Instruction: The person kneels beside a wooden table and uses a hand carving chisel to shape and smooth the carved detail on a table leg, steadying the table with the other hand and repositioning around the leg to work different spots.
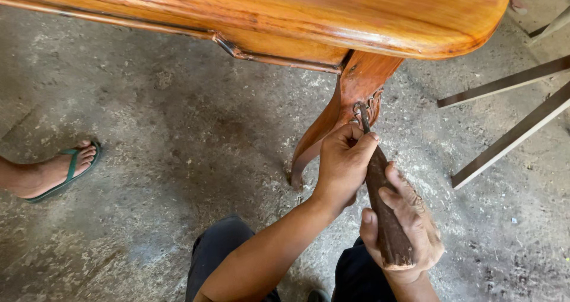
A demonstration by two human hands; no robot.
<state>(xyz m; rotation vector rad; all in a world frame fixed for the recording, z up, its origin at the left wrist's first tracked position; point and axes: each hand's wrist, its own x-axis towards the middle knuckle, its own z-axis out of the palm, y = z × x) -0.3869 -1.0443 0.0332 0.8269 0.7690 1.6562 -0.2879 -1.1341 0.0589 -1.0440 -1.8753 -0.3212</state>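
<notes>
A rough, dusty concrete floor (148, 142) lies under everything here. Nearest you, your right hand (407, 225) is wrapped tight round the dark wooden handle (386, 213) of a chisel-like tool. Just ahead, your left hand (344, 162) pinches the metal shank (363, 119) close to its tip, which sits against the carved knee of the varnished table leg (332, 124). Keep that front grip low and steady, and let the rear hand push along the shank's line, to spare the finish. Further off, a sandalled foot (59, 168) and pale wooden slats (510, 136).
</notes>
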